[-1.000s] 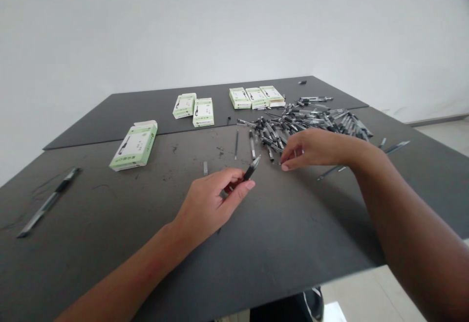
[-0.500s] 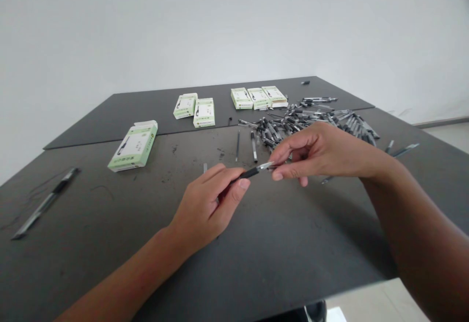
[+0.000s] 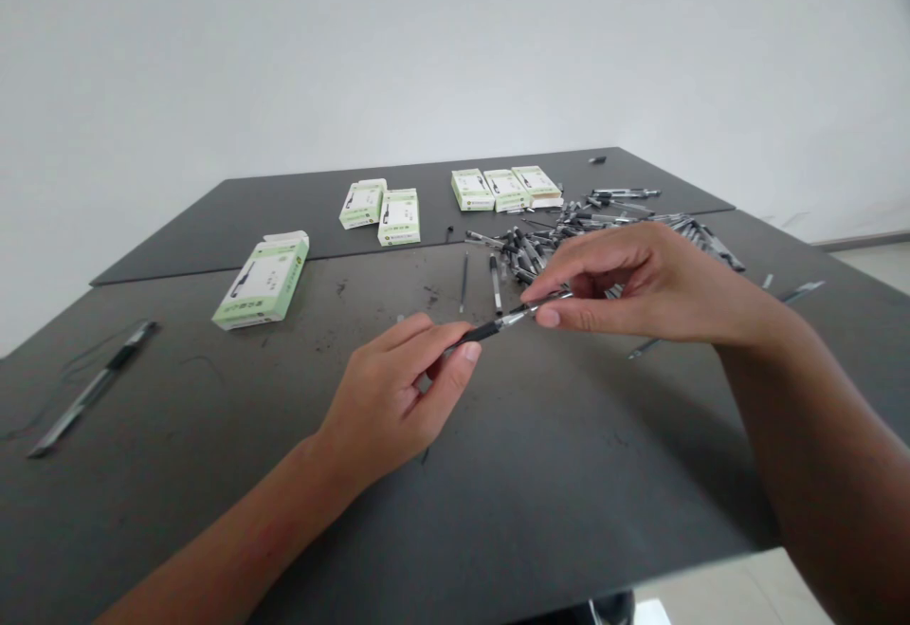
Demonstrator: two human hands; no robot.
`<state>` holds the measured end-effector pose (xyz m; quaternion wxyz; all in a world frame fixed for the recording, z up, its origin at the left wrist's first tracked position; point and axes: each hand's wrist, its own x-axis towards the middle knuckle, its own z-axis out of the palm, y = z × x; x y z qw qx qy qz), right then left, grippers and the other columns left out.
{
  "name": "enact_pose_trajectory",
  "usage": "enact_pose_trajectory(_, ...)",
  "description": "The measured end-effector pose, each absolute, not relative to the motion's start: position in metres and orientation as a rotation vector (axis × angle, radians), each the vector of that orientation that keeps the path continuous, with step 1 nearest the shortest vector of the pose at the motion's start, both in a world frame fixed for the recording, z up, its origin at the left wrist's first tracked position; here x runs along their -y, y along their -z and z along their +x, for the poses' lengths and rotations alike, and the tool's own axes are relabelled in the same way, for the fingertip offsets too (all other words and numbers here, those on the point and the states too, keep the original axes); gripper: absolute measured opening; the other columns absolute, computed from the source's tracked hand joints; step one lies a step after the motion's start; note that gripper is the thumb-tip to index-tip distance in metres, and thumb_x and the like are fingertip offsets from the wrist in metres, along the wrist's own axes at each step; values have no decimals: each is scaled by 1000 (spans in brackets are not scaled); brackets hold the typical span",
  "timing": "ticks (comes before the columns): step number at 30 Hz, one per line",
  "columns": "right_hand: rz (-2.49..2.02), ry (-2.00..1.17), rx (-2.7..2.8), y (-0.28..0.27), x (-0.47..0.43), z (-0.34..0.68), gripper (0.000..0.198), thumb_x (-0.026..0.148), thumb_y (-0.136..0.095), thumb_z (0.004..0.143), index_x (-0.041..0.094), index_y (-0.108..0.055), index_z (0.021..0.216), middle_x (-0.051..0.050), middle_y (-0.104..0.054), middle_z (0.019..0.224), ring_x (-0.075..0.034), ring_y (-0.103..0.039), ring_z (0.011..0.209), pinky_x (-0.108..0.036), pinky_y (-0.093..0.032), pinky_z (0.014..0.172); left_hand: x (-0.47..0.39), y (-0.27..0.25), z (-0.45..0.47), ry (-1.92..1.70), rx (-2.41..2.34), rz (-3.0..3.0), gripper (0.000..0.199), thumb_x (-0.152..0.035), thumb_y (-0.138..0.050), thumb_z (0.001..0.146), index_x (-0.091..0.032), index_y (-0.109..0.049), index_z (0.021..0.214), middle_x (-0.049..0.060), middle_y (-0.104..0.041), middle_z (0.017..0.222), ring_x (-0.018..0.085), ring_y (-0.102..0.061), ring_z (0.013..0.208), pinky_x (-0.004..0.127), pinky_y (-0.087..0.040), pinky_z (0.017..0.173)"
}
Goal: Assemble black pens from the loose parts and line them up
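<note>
A pen [image 3: 487, 330] with a black grip and a silvery-clear tip end is pinched between the thumb and forefinger of my left hand [image 3: 402, 383]. Its rear part is hidden inside the hand. My right hand [image 3: 626, 279] pinches a small dark piece with a shiny end, apparently a pen cap [image 3: 546, 302], right against the pen's tip. Whether the cap is over the tip or only touching it, I cannot tell. Beyond the right hand spreads a pile of pens [image 3: 527, 253], partly covered by that hand.
Green-and-white pen boxes stand on the dark table [image 3: 370, 530]: one box [image 3: 263, 282] at left, two [image 3: 399, 217] in the middle, three [image 3: 507, 190] farther back. A lone pen [image 3: 96, 388] lies far left. A thin refill [image 3: 464, 282] and another pen [image 3: 496, 285] lie before the pile.
My right hand has risen slightly and shifted right, and the dark cap now shows between its fingers at the pen's tip. My left hand keeps its hold on the pen.
</note>
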<state>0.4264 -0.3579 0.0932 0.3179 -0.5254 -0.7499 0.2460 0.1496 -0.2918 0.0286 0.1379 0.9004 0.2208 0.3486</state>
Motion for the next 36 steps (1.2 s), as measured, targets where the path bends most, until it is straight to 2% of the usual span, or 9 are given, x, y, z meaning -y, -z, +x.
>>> enact_pose_trajectory(8, -1434, -579, 2023, -92, 358, 428, 29, 53, -82, 90, 32, -89, 109, -3, -84, 94, -18, -70, 74, -31, -51, 62, 292, -29, 149, -977, -630, 2653, 17, -20, -62, 104, -17, -78, 109, -4, -58, 72, 11, -55, 61, 24, -41, 59)
enact_pose_trajectory(14, -1431, -618, 2081, -90, 357, 422, 28, 53, -81, 92, 31, -90, 109, -2, -83, 89, -18, -70, 70, -30, -48, 56, 291, -24, 149, -974, -633, 2712, 18, -24, -62, 107, -19, -77, 114, -2, -64, 78, 11, -58, 64, 23, -45, 63)
enact_pose_trajectory(22, -1393, -666, 2118, -88, 356, 415, 27, 52, -77, 96, 33, -89, 110, -2, -84, 92, -19, -75, 77, -30, -55, 63, 292, -21, 148, -939, -620, 2804, 22, -27, -58, 112, -21, -76, 123, -1, -67, 84, 12, -61, 69, 21, -49, 68)
enact_pose_trajectory(27, -1369, -592, 2135, -87, 356, 414, 27, 53, -76, 97, 33, -89, 109, -3, -85, 94, -19, -75, 79, -29, -54, 66, 292, -20, 146, -953, -609, 2830, 22, -27, -55, 113, -21, -75, 120, -1, -67, 83, 12, -62, 71, 21, -50, 70)
enact_pose_trajectory(36, -1357, -573, 2115, -83, 354, 410, 33, 57, -74, 97, 30, -90, 107, -5, -85, 95, -20, -75, 79, -29, -54, 66, 291, -26, 146, -915, -630, 2917, 30, -31, -46, 116, -20, -74, 113, -1, -65, 80, 13, -62, 69, 23, -46, 63)
